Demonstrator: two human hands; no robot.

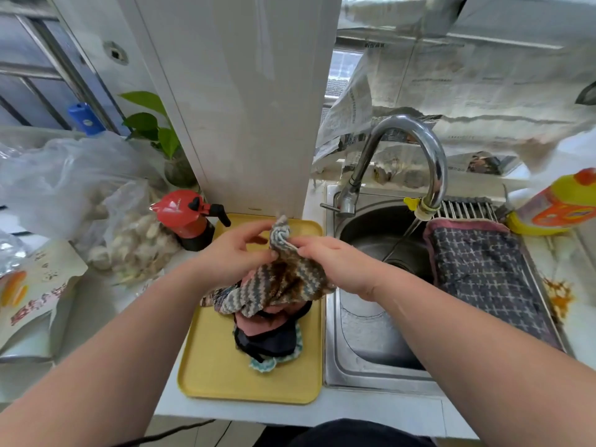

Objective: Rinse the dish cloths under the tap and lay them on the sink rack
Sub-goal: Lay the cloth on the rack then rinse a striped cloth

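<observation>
two hands, left hand (240,250) and right hand (335,262), fingertips (304,248) pinching the bunched top of a grey-and-white zigzag knitted dish cloth with a brown stain (290,280), its lower end draped on a heap of further cloths (267,337) on a yellow plastic tray (225,375). one dark blue cross-patterned cloth (483,269) lies on the steel sink rack (464,209). handling note: best shaken open, carried right under the running chrome tap (416,133), stain to the stream.

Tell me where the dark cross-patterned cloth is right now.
In the head view, the dark cross-patterned cloth lies spread over the sink rack, right of the tap and beside the yellow bottle.
</observation>
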